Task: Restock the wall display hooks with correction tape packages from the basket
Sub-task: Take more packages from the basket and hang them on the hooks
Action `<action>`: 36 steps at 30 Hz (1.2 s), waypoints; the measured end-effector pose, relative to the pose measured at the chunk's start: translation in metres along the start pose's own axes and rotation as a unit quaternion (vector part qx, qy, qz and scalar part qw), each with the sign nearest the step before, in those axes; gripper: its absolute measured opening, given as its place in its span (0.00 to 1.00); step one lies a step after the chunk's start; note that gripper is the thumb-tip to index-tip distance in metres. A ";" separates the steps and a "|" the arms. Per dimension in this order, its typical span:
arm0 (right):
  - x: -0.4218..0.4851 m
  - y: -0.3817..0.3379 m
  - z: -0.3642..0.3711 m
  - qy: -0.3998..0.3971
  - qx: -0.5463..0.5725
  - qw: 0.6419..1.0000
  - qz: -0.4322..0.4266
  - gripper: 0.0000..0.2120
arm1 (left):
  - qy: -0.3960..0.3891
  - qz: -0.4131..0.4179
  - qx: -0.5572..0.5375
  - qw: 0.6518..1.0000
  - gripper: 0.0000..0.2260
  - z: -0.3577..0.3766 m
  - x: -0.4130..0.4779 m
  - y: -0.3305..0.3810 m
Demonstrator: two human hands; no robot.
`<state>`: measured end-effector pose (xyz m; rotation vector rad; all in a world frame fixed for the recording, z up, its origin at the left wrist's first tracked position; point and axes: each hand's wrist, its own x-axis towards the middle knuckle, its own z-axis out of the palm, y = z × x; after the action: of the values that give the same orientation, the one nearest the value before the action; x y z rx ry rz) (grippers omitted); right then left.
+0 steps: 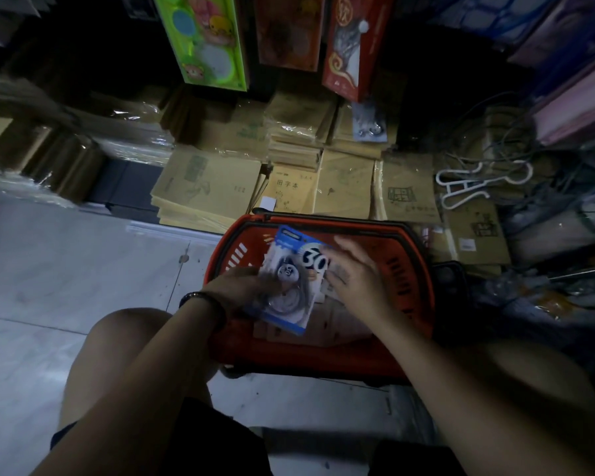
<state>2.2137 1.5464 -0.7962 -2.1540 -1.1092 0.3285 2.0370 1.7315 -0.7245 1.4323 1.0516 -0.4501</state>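
A red plastic basket (409, 269) stands on the floor in front of my knees. Above it my left hand (241, 286) grips a blue-and-white correction tape package (289, 293) by its left side, the card tilted, with a large "30" on its upper right. My right hand (354, 273) lies over the package's right edge, fingers stretched out and pointing up-left; whether it pinches the card I cannot tell. Pale packages lie in the basket bottom (340, 321), dim and partly hidden by the hands.
Stacks of wrapped brown exercise books (207, 190) line the floor behind the basket. Hanging packs, green (203, 39) and red (351, 46), dangle above. White hangers (478, 183) and cables lie at right. Pale floor tiles (66, 269) spread to the left.
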 end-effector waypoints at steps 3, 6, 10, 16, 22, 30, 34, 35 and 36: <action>-0.015 0.024 0.018 -0.124 -0.061 0.969 0.204 0.27 | 0.019 0.017 0.070 0.997 0.29 0.001 0.008 -0.005; -0.035 0.058 0.041 -0.290 -0.083 0.902 0.311 0.30 | 0.041 0.053 0.147 0.987 0.19 0.006 0.011 -0.005; -0.055 0.083 0.065 -0.320 -0.124 0.894 0.287 0.28 | 0.069 0.056 0.190 0.978 0.19 0.007 0.023 -0.009; -0.050 0.068 0.061 -0.232 -0.092 0.891 0.379 0.21 | 0.107 0.080 0.174 0.976 0.17 0.006 0.033 -0.008; -0.056 0.063 0.042 -0.133 -0.024 0.857 0.496 0.15 | 0.120 0.087 0.141 0.979 0.19 0.010 0.031 -0.009; -0.055 0.001 -0.021 0.023 0.185 0.848 0.495 0.10 | 0.128 0.108 0.077 0.983 0.28 0.021 0.021 -0.020; -0.065 -0.045 -0.048 0.100 0.259 0.871 0.405 0.11 | 0.167 0.166 0.028 0.971 0.26 0.033 -0.014 -0.003; -0.066 -0.054 -0.055 0.110 0.263 0.879 0.383 0.10 | 0.181 0.196 0.029 0.963 0.29 0.036 -0.020 0.000; -0.067 -0.066 -0.064 0.127 0.279 0.881 0.361 0.09 | 0.191 0.225 0.022 0.955 0.31 0.037 -0.030 0.005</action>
<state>2.1642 1.4912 -0.7101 -1.9115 0.0059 0.5900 2.0375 1.6880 -0.7047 1.7828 0.9747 0.1417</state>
